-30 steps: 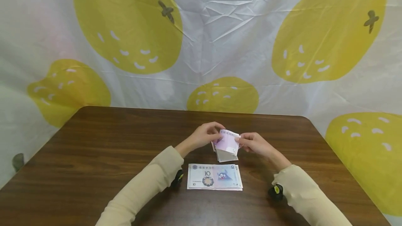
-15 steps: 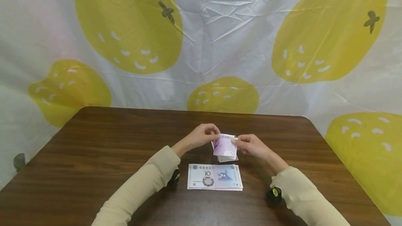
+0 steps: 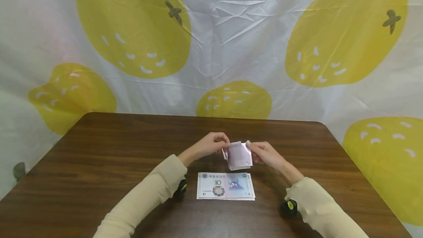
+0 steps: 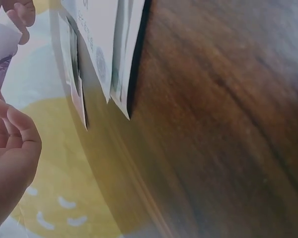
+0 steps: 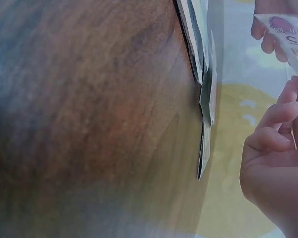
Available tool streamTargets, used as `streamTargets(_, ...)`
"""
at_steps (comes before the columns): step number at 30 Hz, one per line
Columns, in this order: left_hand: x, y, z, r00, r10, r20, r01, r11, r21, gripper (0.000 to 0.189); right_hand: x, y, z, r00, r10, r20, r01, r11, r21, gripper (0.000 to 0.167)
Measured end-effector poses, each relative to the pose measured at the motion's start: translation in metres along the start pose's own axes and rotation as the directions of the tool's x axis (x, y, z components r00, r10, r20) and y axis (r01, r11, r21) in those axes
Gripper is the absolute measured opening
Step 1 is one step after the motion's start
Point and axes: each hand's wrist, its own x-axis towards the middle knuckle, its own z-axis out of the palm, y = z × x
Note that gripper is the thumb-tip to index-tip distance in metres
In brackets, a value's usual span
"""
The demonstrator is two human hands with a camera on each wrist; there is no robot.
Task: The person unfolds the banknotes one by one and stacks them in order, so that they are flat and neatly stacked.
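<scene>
My left hand pinches the left edge of purple-tinted play banknotes, raised over the table. At their upper right corner, my right hand holds them between thumb and fingers. More notes show beneath and behind the held ones; how many is hidden. Nearer to me lies a stack of ten-unit play banknotes, slightly uneven at the edges. In the left wrist view my left hand has curled fingers by a held note. The right wrist view shows my right hand with bent fingers under a note.
The dark wooden table ends at a far edge before a white cloth printed with yellow fruit. A low pile of notes lies beyond the nearer stack in the right wrist view. Dark round wrist devices sit at the cuffs.
The raised notes have shifted and come down flatter over the pile. My left hand has moved slightly left and down; my right thumb has gone to their upper corner. The near stack stays put.
</scene>
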Motion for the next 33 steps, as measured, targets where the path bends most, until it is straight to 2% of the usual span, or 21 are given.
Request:
streamTargets(8,-0.004,0.007,-0.002,0.998,-0.056,0.021,0.057,0.995,-0.077,0.026,-0.001,0.002,-0.002,1.000,-0.009,-0.017,0.008,0.999,-0.054,0.038)
streamTargets(11,-0.005,0.004,-0.003,0.997,-0.069,0.030,0.071,0.994,-0.085,0.031,-0.002,0.000,-0.002,1.000,-0.004,-0.024,0.003,0.997,-0.072,0.037)
streamTargets(18,-0.015,0.006,-0.008,0.994,-0.089,0.062,0.095,0.990,-0.102,0.030,-0.005,-0.001,-0.002,0.999,0.012,-0.051,-0.015,0.998,-0.066,0.036)
streamTargets(25,-0.020,0.002,-0.014,0.992,-0.108,0.064,0.112,0.992,-0.063,0.024,-0.008,0.000,-0.001,0.999,0.006,-0.048,-0.009,0.998,-0.061,0.036)
streamTargets(33,-0.023,-0.001,-0.017,0.994,-0.092,0.052,0.089,0.995,0.048,0.021,-0.013,0.001,0.000,0.999,0.016,-0.036,-0.020,0.995,-0.101,0.032)
